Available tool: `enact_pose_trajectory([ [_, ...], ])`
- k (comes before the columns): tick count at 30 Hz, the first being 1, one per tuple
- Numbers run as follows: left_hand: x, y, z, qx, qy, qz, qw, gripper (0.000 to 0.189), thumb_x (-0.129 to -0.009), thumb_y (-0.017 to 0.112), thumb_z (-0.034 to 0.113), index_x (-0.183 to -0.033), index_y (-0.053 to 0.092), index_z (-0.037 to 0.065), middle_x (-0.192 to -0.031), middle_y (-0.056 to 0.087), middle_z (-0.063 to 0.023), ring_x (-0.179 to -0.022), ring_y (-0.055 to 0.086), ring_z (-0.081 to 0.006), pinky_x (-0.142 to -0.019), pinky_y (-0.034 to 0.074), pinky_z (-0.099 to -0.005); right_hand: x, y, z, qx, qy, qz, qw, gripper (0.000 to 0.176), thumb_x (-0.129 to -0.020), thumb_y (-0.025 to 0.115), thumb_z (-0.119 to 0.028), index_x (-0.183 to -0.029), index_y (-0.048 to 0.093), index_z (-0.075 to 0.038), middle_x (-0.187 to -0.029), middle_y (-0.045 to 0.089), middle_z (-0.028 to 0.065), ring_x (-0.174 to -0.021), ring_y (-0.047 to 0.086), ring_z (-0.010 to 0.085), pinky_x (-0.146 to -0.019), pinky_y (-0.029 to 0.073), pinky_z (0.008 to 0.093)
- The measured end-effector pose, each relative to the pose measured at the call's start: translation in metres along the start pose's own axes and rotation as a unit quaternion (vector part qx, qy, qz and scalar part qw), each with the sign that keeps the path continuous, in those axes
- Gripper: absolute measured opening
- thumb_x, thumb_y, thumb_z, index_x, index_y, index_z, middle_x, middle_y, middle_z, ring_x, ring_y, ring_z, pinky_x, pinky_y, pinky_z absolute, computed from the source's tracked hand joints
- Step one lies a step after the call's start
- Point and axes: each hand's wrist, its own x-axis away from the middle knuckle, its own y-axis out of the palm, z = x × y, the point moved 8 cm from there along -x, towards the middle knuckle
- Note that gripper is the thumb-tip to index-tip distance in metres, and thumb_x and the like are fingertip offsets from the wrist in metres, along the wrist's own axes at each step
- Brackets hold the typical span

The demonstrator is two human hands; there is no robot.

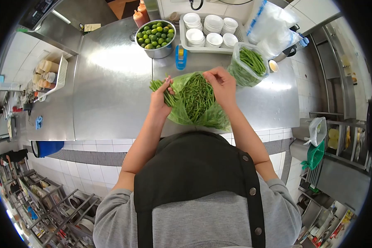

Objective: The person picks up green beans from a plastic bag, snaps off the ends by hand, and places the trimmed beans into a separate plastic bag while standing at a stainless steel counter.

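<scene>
My left hand (pixel 162 99) is closed around a bunch of green beans (pixel 155 85), whose ends stick out to the left. Just right of it, a green plastic bag (pixel 177 113) lies open on the steel counter, filled with more thin green beans (pixel 197 97). My right hand (pixel 222 86) is over the bag's upper right edge, with thumb and forefinger pinched together. What sits between those fingertips, if anything, is too small to make out. Beyond my right hand stands a clear plastic bag (pixel 237 73) of long green beans.
A metal pot (pixel 159 53) of limes stands at the back, beside a blue tape dispenser (pixel 180 58). Behind them, a white tray (pixel 211 49) holds stacked bowls. White plastic bags (pixel 273 27) lie back right, with a small cup (pixel 273 66) nearby. Sauce bottles (pixel 139 17) stand behind the pot.
</scene>
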Motion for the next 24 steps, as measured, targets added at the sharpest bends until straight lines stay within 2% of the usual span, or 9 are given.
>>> enact_pose_trajectory([
  [3, 0.006, 0.005, -0.004, 0.035, -0.044, -0.03, 0.998, 0.024, -0.094, 0.069, 0.014, -0.115, 0.059, 0.005, -0.089, 0.063, -0.0017, -0.067, 0.056, -0.0083, -0.058, 0.051, -0.0222, 0.005, 0.009, 0.064, 0.119, 0.161, -0.169, 0.965, 0.011, -0.091, 0.071, -0.008, -0.095, 0.069, 0.002, -0.089, 0.063, 0.0076, -0.08, 0.061, 0.0176, -0.077, 0.05, 0.0308],
  [6, 0.01, 0.008, -0.006, 0.017, -0.047, -0.036, 0.998, 0.022, -0.092, 0.073, 0.016, -0.106, 0.06, 0.006, -0.082, 0.061, -0.0006, -0.066, 0.057, -0.0097, -0.058, 0.051, -0.0232, 0.028, 0.03, 0.062, 0.31, -0.031, -0.215, 0.925, 0.012, -0.087, 0.071, -0.005, -0.098, 0.071, -0.001, -0.092, 0.061, 0.0099, -0.085, 0.062, 0.0253, -0.079, 0.051, 0.0344],
  [9, 0.014, 0.012, -0.007, -0.047, -0.026, -0.021, 0.998, 0.022, -0.089, 0.077, 0.017, -0.097, 0.06, 0.007, -0.078, 0.061, -0.0013, -0.063, 0.058, -0.0113, -0.058, 0.051, -0.0242, 0.049, 0.054, 0.049, 0.296, -0.134, -0.252, 0.912, 0.015, -0.083, 0.069, -0.005, -0.098, 0.07, -0.002, -0.099, 0.059, 0.0116, -0.095, 0.061, 0.0308, -0.084, 0.051, 0.0401],
  [12, 0.016, 0.017, -0.006, -0.096, -0.009, -0.033, 0.995, 0.019, -0.089, 0.077, 0.012, -0.095, 0.06, 0.007, -0.088, 0.067, -0.0051, -0.063, 0.058, -0.0106, -0.057, 0.051, -0.0245, 0.049, 0.064, 0.053, 0.291, -0.132, -0.259, 0.911, 0.014, -0.083, 0.068, -0.002, -0.097, 0.069, -0.003, -0.096, 0.059, 0.0116, -0.093, 0.061, 0.0319, -0.083, 0.051, 0.0387],
  [14, 0.019, 0.027, -0.001, -0.132, 0.021, -0.056, 0.989, 0.017, -0.089, 0.074, 0.007, -0.097, 0.06, 0.007, -0.097, 0.071, -0.0084, -0.064, 0.056, -0.0091, -0.058, 0.051, -0.0239, 0.038, 0.053, 0.045, 0.215, -0.094, -0.19, 0.953, 0.011, -0.085, 0.068, -0.001, -0.096, 0.067, -0.003, -0.092, 0.061, 0.0084, -0.087, 0.062, 0.026, -0.078, 0.051, 0.035],
  [16, 0.024, 0.035, 0.004, -0.214, 0.05, -0.074, 0.973, 0.014, -0.087, 0.075, 0.005, -0.095, 0.065, 0.002, -0.098, 0.073, -0.0097, -0.066, 0.059, -0.0095, -0.058, 0.05, -0.0239, 0.028, 0.042, 0.035, 0.111, -0.032, -0.138, 0.984, 0.008, -0.088, 0.067, -0.002, -0.096, 0.066, -0.002, -0.087, 0.063, 0.0049, -0.081, 0.062, 0.0191, -0.074, 0.05, 0.031],
  [19, 0.028, 0.047, 0.0, -0.298, 0.052, -0.103, 0.948, 0.016, -0.084, 0.077, 0.001, -0.096, 0.066, 0.0, -0.097, 0.073, -0.0103, -0.068, 0.061, -0.0103, -0.058, 0.05, -0.0242, 0.013, 0.03, 0.032, -0.069, 0.091, -0.106, 0.988, 0.007, -0.096, 0.065, -0.008, -0.097, 0.065, 0.0, -0.081, 0.064, -0.0019, -0.071, 0.054, 0.0038, -0.066, 0.045, 0.0227],
  [22, 0.032, 0.06, -0.004, -0.388, 0.06, -0.119, 0.912, 0.019, -0.082, 0.078, 0.0, -0.097, 0.067, -0.001, -0.094, 0.073, -0.01, -0.068, 0.064, -0.0116, -0.057, 0.05, -0.0248, 0.009, 0.032, 0.024, -0.139, 0.114, -0.138, 0.974, 0.006, -0.095, 0.064, -0.006, -0.098, 0.065, 0.0, -0.082, 0.064, -0.0015, -0.073, 0.055, 0.0042, -0.066, 0.045, 0.0231],
  [24, 0.031, 0.063, -0.007, -0.428, 0.066, -0.123, 0.893, 0.02, -0.081, 0.08, 0.001, -0.097, 0.067, -0.002, -0.091, 0.073, -0.0099, -0.067, 0.064, -0.0124, -0.057, 0.05, -0.0254, 0.007, 0.028, 0.026, -0.056, 0.077, -0.121, 0.988, 0.006, -0.094, 0.064, -0.006, -0.097, 0.064, 0.0, -0.081, 0.064, 0.002, -0.071, 0.057, 0.0099, -0.066, 0.047, 0.0273],
])
